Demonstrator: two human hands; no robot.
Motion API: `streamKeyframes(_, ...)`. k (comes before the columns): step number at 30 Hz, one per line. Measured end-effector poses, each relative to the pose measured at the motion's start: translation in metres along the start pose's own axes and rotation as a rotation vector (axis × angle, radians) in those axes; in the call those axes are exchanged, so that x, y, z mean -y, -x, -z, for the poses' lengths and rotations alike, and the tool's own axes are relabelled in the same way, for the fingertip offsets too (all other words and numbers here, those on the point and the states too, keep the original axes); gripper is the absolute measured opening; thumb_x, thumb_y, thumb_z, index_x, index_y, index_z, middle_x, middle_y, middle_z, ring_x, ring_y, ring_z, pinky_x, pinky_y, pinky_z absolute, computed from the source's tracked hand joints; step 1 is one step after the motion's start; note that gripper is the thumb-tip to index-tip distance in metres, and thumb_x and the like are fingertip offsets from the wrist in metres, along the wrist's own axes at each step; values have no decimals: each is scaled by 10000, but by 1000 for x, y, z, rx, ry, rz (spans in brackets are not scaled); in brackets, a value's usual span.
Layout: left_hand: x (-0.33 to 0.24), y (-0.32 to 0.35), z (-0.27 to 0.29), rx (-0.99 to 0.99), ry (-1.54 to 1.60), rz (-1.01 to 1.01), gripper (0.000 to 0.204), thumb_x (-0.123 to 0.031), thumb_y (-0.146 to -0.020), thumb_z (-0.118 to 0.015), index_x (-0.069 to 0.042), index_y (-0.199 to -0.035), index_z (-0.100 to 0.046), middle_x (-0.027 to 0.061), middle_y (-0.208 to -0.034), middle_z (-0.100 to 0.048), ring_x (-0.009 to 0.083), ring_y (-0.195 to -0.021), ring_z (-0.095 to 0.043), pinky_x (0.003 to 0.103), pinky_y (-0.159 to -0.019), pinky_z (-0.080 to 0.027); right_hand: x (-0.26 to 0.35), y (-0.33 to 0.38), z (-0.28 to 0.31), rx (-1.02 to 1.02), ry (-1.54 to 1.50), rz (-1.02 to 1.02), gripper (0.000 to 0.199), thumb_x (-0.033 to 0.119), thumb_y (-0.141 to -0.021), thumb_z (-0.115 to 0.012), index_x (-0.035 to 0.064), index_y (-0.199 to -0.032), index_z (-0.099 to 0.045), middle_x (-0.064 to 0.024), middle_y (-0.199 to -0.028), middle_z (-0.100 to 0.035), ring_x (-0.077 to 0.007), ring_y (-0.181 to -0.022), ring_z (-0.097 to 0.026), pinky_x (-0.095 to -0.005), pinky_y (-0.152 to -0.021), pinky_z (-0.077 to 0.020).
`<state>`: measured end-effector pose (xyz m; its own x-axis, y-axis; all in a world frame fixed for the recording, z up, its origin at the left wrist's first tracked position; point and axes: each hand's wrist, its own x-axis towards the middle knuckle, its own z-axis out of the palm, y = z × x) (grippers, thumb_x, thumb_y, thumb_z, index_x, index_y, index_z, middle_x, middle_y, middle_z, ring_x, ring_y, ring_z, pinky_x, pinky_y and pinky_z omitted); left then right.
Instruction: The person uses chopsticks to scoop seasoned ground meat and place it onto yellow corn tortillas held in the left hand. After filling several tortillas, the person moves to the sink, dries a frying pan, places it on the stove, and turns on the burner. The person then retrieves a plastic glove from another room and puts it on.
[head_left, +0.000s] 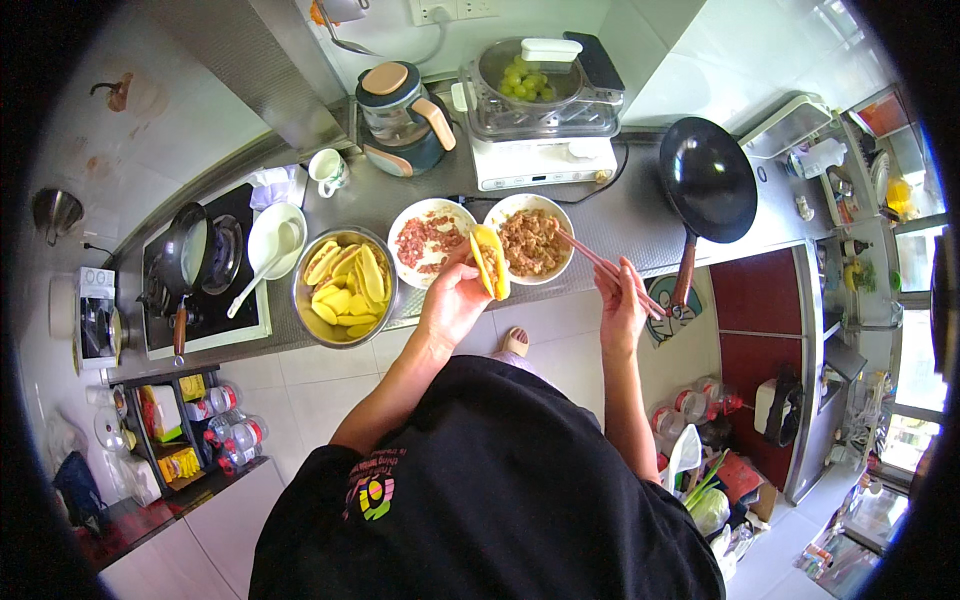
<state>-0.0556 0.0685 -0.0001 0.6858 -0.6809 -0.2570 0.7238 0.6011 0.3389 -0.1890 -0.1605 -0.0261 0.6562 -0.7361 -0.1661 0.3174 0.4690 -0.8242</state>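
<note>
My left hand (454,303) is closed on a yellow potato slice (489,262), split so that its two halves stand slightly apart. It is held just over the gap between two white bowls. The left bowl holds pinkish raw minced meat (428,240); the right one holds browner minced meat (533,244). In my right hand (623,305) is a pair of reddish chopsticks (603,265), their tips at the right side of the browner meat. A steel bowl (301,292) full of yellow potato slices (352,284) stands left of my left hand.
A black wok (708,180) lies to the right, its handle reaching past the counter edge. Behind the bowls stand a steamer (545,110) with green grapes and a kettle (394,110). A white bowl with a ladle (275,245) and a hob with a pan (188,248) are at left.
</note>
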Motion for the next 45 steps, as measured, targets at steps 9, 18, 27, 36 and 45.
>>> streamKeyframes(9, 9, -11, -30, 19, -87, 48, 592, -26, -802, -490, -113, -1387, -452, 51, -1317, -532, 192, -1182, -532, 391, -1024, -429, 51, 52, -65, 170, 14, 22, 304, 141, -1003, -506, -62, -1229, -516, -239, -1130, -639, -320, -1006, -672, -355, -809, -586)
streamKeyframes(18, 6, -15, -31, -16, -43, 30, 583, -33, -809, -483, -93, -1387, -442, 75, -1331, -520, 241, -1210, -519, 462, -1022, -429, 59, 69, -84, 434, 683, 450, 163, -6, -952, -552, -37, -1077, -652, -192, -1070, -651, -265, -925, -676, -335, -757, -599)
streamKeyframes(27, 4, -25, -24, 31, 22, 32, 549, -34, -814, -480, -64, -1362, -447, 105, -1305, -530, 260, -1200, -518, 489, -1007, -432, 71, 69, -92, 399, 602, 464, 155, 22, -975, -526, -48, -1063, -632, -204, -1084, -634, -277, -925, -679, -355, -777, -594)
streamKeyframes(36, 0, -21, -27, -17, 11, 67, 558, -45, -831, -459, -97, -1386, -433, 122, -1316, -526, 272, -1196, -527, 495, -1005, -434, 64, 71, -95, 383, 672, 458, 164, 28, -975, -533, -51, -1078, -633, -197, -1083, -633, -266, -927, -678, -339, -796, -579)
streamKeyframes(45, -3, -19, -33, 5, -36, 82, 530, -37, -851, -442, -87, -1379, -428, 109, -1327, -523, 269, -1221, -518, 503, -1025, -413, 55, 63, -100, 341, 660, 431, 138, -21, -938, -564, -49, -1032, -662, -187, -1065, -652, -237, -875, -683, -310, -772, -556)
